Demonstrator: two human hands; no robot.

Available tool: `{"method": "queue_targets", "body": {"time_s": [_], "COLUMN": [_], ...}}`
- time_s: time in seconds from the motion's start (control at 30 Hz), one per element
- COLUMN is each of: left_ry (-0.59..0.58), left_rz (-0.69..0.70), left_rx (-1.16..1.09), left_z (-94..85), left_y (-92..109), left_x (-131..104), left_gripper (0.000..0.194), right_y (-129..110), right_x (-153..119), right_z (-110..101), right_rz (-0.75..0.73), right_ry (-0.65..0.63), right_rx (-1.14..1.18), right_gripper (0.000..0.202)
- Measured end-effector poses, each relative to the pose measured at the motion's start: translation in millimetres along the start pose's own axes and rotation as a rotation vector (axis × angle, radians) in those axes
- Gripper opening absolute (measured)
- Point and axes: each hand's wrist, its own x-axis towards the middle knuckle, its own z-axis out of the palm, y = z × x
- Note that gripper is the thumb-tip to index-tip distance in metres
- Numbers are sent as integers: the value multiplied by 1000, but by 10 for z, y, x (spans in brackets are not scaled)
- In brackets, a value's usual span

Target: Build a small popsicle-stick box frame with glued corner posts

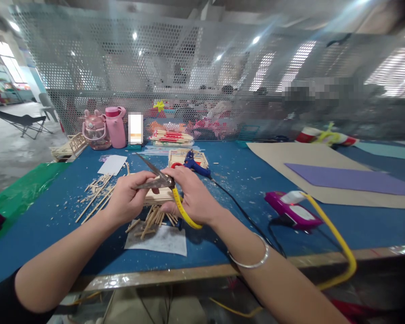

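Observation:
My right hand (194, 193) is wrapped around the handles of a pair of scissors (160, 181), one handle yellow and the other red. The metal blades are spread apart and point left. My left hand (126, 198) is closed in a pinch beside the lower blade; what its fingers hold is hidden. Behind and below the fingers is a slatted piece of pale wooden sticks (158, 196). Short loose sticks (153, 220) lie under the hands, partly on a white sheet (170, 240). A blue glue gun (197, 166) rests just beyond my right hand.
Longer sticks (96, 202) and scraps lie at left, near a white card (112, 165). Bundled sticks (172, 137) and pink bottles (115, 128) stand at the back by a perforated screen (121, 67). On the right are a purple power strip (292, 209) and a purple sheet (351, 180).

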Motion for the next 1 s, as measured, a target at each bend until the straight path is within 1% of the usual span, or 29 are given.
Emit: {"method": "queue_targets", "body": {"time_s": [0.13, 0.27, 0.37, 0.5, 0.8, 1.0], "left_ry": [-33, -77, -85, -96, -63, -40], "left_rz": [1, -16, -22, -14, 7, -22], "left_rx": [-21, -29, -27, -4, 45, 49], "left_z": [-15, -41, -45, -44, -37, -9], "left_y": [18, 29, 21, 27, 31, 56], "left_x": [6, 18, 21, 14, 6, -8], "left_gripper": [18, 18, 18, 19, 18, 21], "right_y": [-10, -8, -4, -5, -33, -49], "right_x": [-7, -12, -10, -12, -11, -14], "right_z": [-2, -6, -10, -7, -24, 5], "right_rz": [-34, -17, -17, -27, -21, 3], "right_ry": [3, -14, -24, -1, 0, 16], "right_rx": [40, 68, 93, 85, 42, 43], "right_gripper": [68, 68, 68, 67, 68, 70]}}
